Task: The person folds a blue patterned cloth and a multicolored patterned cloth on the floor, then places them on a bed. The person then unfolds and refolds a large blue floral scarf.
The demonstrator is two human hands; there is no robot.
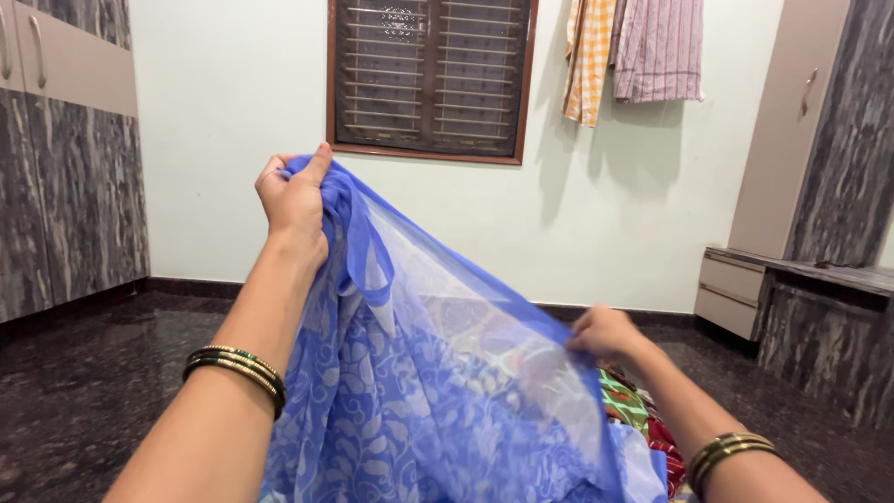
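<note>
A thin blue cloth with a pale flower print (410, 373) hangs spread between my hands. My left hand (294, 197) is raised high and shut on one bunched corner of it. Lower and to the right, my right hand (607, 337) pinches the cloth's upper edge. The cloth is sheer, and coloured fabric shows through it. Both wrists wear gold and green bangles.
More folded cloths in green and red (638, 419) lie on the dark stone floor (84, 391) under my right arm. Grey wardrobes (65, 158) stand at left, a low cabinet with drawers (792, 298) at right. A barred window (430, 79) and hanging towels (638, 51) are on the far wall.
</note>
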